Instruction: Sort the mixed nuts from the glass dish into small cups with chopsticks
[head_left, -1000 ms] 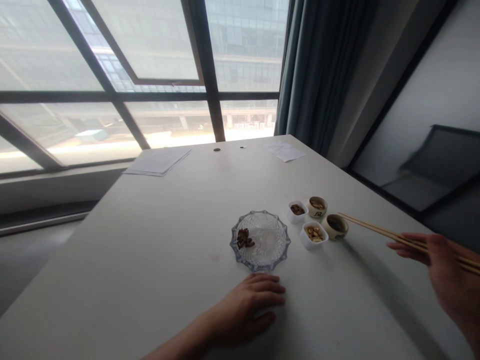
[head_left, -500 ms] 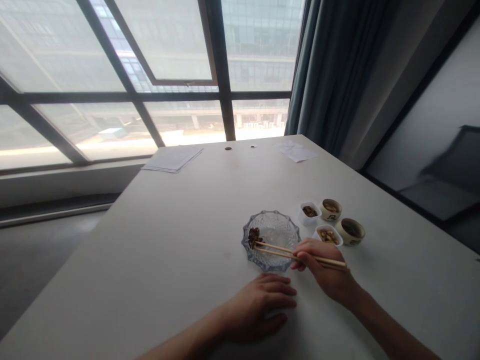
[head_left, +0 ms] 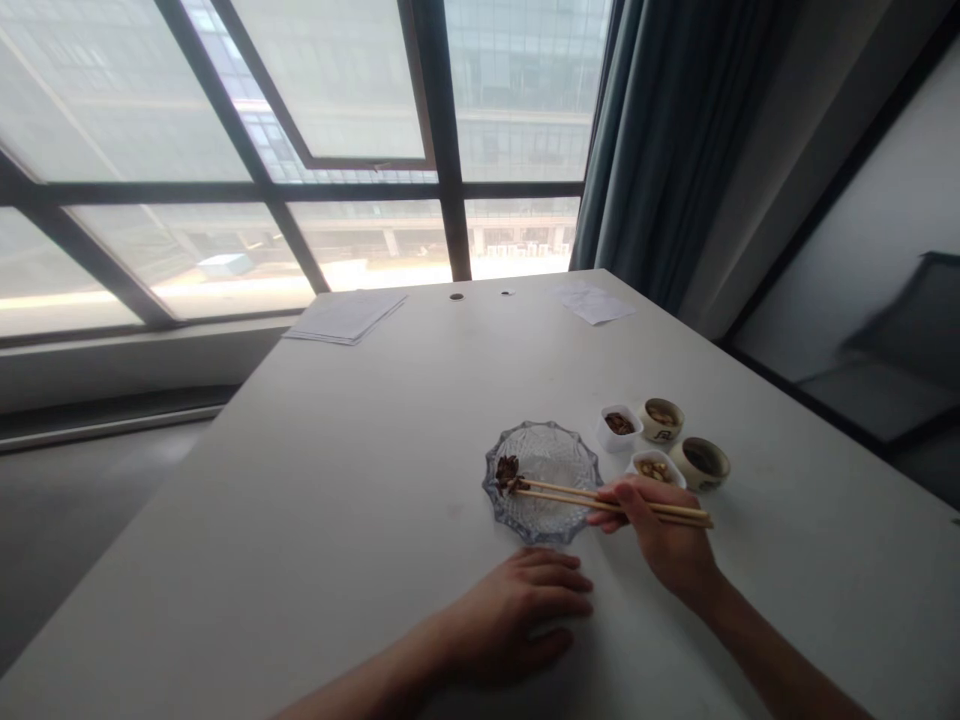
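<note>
My right hand [head_left: 660,535] pinches wooden chopsticks [head_left: 592,498], their tips at a dark, shrivelled brown clump [head_left: 508,472] on a cut-glass plate [head_left: 547,527]; my left hand [head_left: 517,610] rests flat on the white table [head_left: 300,500] just below the plate, fingers [head_left: 555,598] slightly spread.

Left forearm [head_left: 360,680] cut off at the bottom edge, dark morsels [head_left: 508,470] too small to identify

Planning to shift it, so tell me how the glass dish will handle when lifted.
The scalloped glass dish looks fairly heavy for its size, given its thick moulded pattern. Its scalloped rim should offer grip, but glass could chip if knocked. The dark food pieces on it may slide if it tilts.
</note>
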Demonstrator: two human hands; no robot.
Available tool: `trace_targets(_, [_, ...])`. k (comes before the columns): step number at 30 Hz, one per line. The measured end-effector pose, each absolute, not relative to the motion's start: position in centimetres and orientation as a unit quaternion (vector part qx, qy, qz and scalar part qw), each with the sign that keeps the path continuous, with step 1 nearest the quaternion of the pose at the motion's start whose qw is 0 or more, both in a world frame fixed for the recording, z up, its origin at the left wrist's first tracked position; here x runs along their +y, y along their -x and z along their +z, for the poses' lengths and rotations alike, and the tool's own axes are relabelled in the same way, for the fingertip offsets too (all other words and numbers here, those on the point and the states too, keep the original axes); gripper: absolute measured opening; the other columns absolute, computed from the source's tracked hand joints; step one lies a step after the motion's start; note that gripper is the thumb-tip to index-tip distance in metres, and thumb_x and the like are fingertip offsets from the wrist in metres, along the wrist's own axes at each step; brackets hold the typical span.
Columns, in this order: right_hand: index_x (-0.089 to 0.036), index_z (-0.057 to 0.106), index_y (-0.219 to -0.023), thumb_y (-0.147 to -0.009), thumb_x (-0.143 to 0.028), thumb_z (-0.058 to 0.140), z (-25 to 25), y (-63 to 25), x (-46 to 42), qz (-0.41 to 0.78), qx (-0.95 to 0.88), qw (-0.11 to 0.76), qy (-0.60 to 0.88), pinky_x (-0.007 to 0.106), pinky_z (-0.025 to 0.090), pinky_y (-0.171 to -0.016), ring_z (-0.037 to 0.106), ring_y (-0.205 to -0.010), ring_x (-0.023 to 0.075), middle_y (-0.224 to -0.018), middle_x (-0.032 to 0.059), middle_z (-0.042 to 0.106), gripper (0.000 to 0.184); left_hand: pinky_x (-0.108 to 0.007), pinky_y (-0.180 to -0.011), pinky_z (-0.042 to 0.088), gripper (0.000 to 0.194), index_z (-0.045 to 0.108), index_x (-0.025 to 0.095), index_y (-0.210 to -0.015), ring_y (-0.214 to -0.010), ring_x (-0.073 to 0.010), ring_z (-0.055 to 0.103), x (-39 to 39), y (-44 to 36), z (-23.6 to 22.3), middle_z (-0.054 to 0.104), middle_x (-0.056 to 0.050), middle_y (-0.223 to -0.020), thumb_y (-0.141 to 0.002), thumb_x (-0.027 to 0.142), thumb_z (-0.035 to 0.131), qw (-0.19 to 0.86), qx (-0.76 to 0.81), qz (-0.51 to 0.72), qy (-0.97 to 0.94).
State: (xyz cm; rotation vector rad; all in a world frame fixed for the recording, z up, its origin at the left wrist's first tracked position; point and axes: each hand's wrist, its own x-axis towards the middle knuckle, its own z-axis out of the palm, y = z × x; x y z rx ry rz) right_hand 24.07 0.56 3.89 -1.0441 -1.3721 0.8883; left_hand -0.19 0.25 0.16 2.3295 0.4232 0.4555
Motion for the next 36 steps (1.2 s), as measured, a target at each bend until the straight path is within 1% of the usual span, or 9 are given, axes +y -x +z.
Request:
trace_targets(2, [-0.024,0.081,-0.091,-0.105,-0.03,0.061,4.7,-24.9,-0.2,0.311,-0.642,0.566,0.414,0.025,0.065,-0.057,0.079,-0.063,0.0185,-0.077,0.0044,0.082,0.025,-0.044,-0.124,0.041,0.038,0.067,0.027,-0.134,-0.143,-0.028,0.058,0.3,0.2,0.2,0.071,-0.008,-0.143,-0.096,0.023,0.067,0.358,0.163,0.175,-0.903])
trace_targets(6, [-0.021,0.08,-0.1,-0.1,-0.013,0.064,6.4,-27.0,-1.8,0.178,-0.766,0.511,0.348,0.025,0.065,-0.075,0.08,-0.084,0.0175,-0.093,0.0055,0.081,0.018,-0.041,-0.124,0.04,0.037,0.067,0.026,-0.133,-0.143,-0.0265,0.058,0.3,0.2,0.3,0.071,-0.007,-0.142,-0.096,0.024,0.067,0.355,0.16,0.181,-0.903])
trace_targets(11, [-0.02,0.078,-0.105,-0.099,-0.008,0.063,7.4,-28.5,-2.6,0.118,-0.796,0.483,0.344,0.025,0.064,-0.081,0.08,-0.09,0.0179,-0.096,0.0055,0.081,0.02,-0.04,-0.124,0.04,0.037,0.068,0.026,-0.131,-0.142,-0.0257,0.059,0.2,0.1,0.4,0.072,-0.007,-0.141,-0.094,0.021,0.069,0.356,0.163,0.182,-0.902])
trace_targets(14, [-0.022,0.079,-0.1,-0.1,-0.011,0.063,7.7,-29.2,-2.5,0.094,-0.769,0.508,0.376,0.026,0.065,-0.08,0.081,-0.087,0.0184,-0.094,0.0037,0.082,0.019,-0.04,-0.125,0.039,0.039,0.068,0.026,-0.131,-0.142,-0.0258,0.058,0.2,0.1,0.4,0.072,-0.006,-0.141,-0.093,0.02,0.07,0.358,0.165,0.179,-0.901])
trace_targets(18, [-0.021,0.08,-0.097,-0.104,-0.027,0.064,8.0,-31.3,-1.2,0.076,-0.597,0.609,0.516,0.028,0.066,-0.069,0.081,-0.072,0.0194,-0.087,0.0048,0.082,0.018,-0.039,-0.124,0.04,0.04,0.068,0.027,-0.131,-0.143,-0.0249,0.058,0.2,0.1,0.4,0.072,-0.005,-0.141,-0.092,0.018,0.069,0.356,0.174,0.178,-0.901])
trace_targets(22, [-0.017,0.077,-0.088,-0.1,-0.049,0.069,7.9,-34.1,0.8,0.067,-0.459,0.655,0.596,0.03,0.066,-0.061,0.077,-0.058,0.0199,-0.073,0.007,0.079,0.035,-0.039,-0.124,0.04,0.039,0.068,0.026,-0.131,-0.143,-0.0247,0.057,0.2,0.2,0.4,0.072,-0.005,-0.141,-0.093,0.018,0.068,0.355,0.17,0.181,-0.901])
trace_targets(26, [-0.016,0.074,-0.083,-0.095,-0.059,0.07,7.8,-35.7,1.8,0.071,-0.426,0.664,0.61,0.03,0.065,-0.052,0.073,-0.05,0.0192,-0.063,0.0046,0.074,0.045,-0.04,-0.124,0.041,0.04,0.068,0.026,-0.131,-0.143,-0.0259,0.057,0.2,0.2,0.5,0.071,-0.005,-0.142,-0.093,0.017,0.068,0.356,0.173,0.178,-0.901])
trace_targets(31, [-0.016,0.075,-0.086,-0.094,-0.059,0.072,8.6,-34.8,0.6,0.078,-0.414,0.688,0.591,0.029,0.066,-0.058,0.076,-0.054,0.0191,-0.067,0.0054,0.077,0.044,-0.039,-0.125,0.04,0.04,0.068,0.026,-0.131,-0.143,-0.0252,0.057,0.2,0.1,0.8,0.071,-0.005,-0.141,-0.092,0.016,0.068,0.362,0.172,0.173,-0.899])
trace_targets(36, [-0.016,0.079,-0.085,-0.094,-0.062,0.07,9.2,-31.1,-1.4,0.249,-0.478,0.605,0.586,0.027,0.063,-0.052,0.073,-0.05,0.019,-0.061,0.0072,0.077,0.047,-0.041,-0.125,0.04,0.039,0.068,0.027,-0.13,-0.143,-0.0256,0.057,0.2,0.1,0.7,0.071,-0.006,-0.141,-0.093,0.017,0.069,0.363,0.174,0.171,-0.899])
